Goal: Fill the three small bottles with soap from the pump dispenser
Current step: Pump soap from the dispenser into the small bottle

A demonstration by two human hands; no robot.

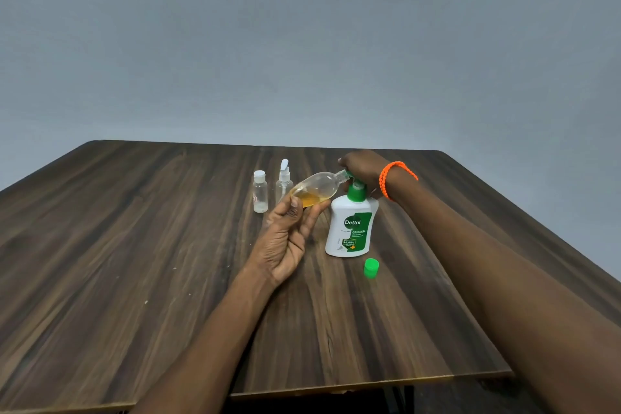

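Note:
My left hand (285, 239) holds a clear small bottle (319, 186) by its base between thumb and fingers. The bottle is tilted on its side with its open neck at the green pump spout, and amber soap pools in its lower part. My right hand (361, 168), with an orange bracelet on the wrist, rests on top of the pump head of the white and green Dettol dispenser (351, 228), which stands upright. A loose green cap (371, 268) lies in front of the dispenser. Two more small clear bottles stand behind: a capped bottle (260, 191) and a spray bottle (284, 181).
Everything sits on a dark wood-grain table (134, 262) whose front edge runs near the bottom of the view. A plain grey wall rises behind the far edge.

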